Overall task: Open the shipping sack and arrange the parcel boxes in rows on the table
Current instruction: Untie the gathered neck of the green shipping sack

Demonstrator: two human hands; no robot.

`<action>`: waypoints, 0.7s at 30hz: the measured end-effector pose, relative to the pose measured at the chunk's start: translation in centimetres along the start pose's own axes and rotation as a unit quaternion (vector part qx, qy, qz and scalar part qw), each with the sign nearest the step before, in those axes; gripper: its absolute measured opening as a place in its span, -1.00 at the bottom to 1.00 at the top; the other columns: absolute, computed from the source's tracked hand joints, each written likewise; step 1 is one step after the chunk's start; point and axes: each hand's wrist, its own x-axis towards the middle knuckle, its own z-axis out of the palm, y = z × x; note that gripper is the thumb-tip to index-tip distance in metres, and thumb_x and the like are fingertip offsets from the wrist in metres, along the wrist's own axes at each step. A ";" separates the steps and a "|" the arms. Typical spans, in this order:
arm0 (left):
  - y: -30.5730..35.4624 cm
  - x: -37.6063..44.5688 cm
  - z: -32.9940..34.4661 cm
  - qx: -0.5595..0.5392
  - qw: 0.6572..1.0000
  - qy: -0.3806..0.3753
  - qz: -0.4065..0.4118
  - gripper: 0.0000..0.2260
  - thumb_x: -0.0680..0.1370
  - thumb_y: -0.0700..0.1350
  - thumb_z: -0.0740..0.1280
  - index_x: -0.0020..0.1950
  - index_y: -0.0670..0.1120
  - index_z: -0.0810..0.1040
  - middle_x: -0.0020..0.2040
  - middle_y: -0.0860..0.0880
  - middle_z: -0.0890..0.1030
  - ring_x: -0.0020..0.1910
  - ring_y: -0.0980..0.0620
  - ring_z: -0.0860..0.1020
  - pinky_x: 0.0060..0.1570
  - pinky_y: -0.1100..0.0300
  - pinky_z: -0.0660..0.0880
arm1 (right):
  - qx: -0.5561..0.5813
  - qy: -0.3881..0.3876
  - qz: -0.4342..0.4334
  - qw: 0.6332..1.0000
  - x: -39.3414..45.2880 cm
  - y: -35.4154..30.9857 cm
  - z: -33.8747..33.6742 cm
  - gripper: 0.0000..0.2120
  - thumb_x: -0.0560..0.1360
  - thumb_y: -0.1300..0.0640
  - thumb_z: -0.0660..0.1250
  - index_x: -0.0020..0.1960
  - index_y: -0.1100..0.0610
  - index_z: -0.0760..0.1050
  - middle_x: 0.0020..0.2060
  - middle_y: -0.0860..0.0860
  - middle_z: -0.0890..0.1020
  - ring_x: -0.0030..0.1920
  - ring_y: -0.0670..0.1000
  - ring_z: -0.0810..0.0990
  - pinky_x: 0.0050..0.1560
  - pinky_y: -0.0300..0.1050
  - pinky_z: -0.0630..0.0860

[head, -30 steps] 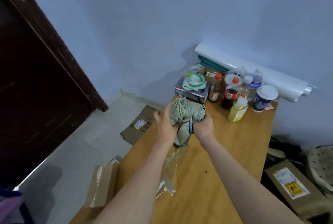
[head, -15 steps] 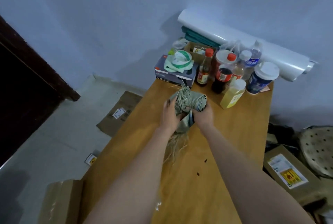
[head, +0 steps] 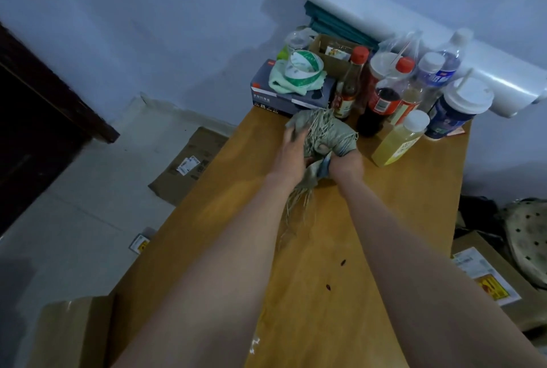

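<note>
A bunched grey-green woven sack (head: 328, 135) with frayed threads lies on the wooden table (head: 225, 219), just in front of the bottles. My left hand (head: 291, 157) grips its left side, fingers curled into the fabric. My right hand (head: 346, 164) grips the lower right part of the bundle. Loose threads hang from the sack between my wrists. A cardboard parcel box (head: 71, 332) stands on the floor at the table's near left corner. Another labelled parcel box (head: 491, 276) lies on the floor to the right.
Bottles (head: 381, 107), a yellow juice bottle (head: 399, 139), a lidded cup (head: 455, 107) and a grey box with a tape roll (head: 302, 71) crowd the table's far end. A white roll (head: 414, 33) leans on the wall. Flattened cardboard (head: 189, 166) lies on the floor left.
My view has tilted down and right. The sack has been pushed farther toward the bottles, and both hands have kept hold of it, bunching it tighter.
</note>
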 end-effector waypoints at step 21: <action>3.6 -11.4 -12.9 0.022 0.996 0.019 -0.082 -0.55 0.69 -0.03 0.08 0.59 -0.02 0.16 0.56 -0.13 0.25 0.53 -0.11 0.22 0.48 0.03 0.20 | -0.085 0.051 -0.181 0.979 -13.7 -8.0 -2.5 -0.25 0.60 -0.05 0.23 0.61 0.14 -0.11 0.57 0.21 0.04 0.56 0.21 0.02 0.53 0.20 -0.04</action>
